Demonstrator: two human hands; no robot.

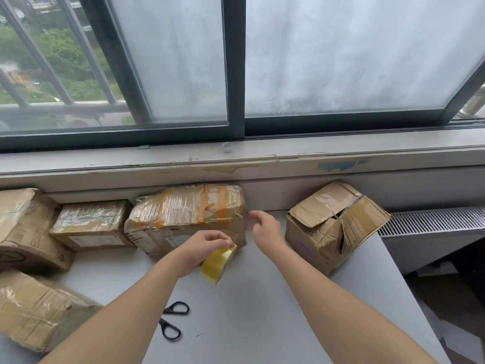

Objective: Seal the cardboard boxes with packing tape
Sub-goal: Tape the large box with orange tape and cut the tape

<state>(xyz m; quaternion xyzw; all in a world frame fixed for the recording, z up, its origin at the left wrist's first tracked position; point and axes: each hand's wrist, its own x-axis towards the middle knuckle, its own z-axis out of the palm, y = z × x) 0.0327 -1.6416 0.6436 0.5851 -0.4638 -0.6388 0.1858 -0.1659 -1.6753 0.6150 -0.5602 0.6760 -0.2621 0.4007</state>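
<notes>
My left hand (203,249) grips a yellowish roll of packing tape (217,264) just in front of a taped cardboard box (183,216) at the table's middle back. My right hand (265,228) hovers beside that box's right end with its fingers loosely curled; whether it pinches a clear tape strip, I cannot tell. To the right stands a crumpled box (333,227) whose top flaps gape open. Three more taped boxes lie on the left: a small one (91,223), a large one (23,229) and one at the front left (34,311).
Black-handled scissors (172,320) lie on the grey table (249,311) near my left forearm. A window sill and sliding window run along the back. The table's right edge drops off beside a radiator grille (433,219).
</notes>
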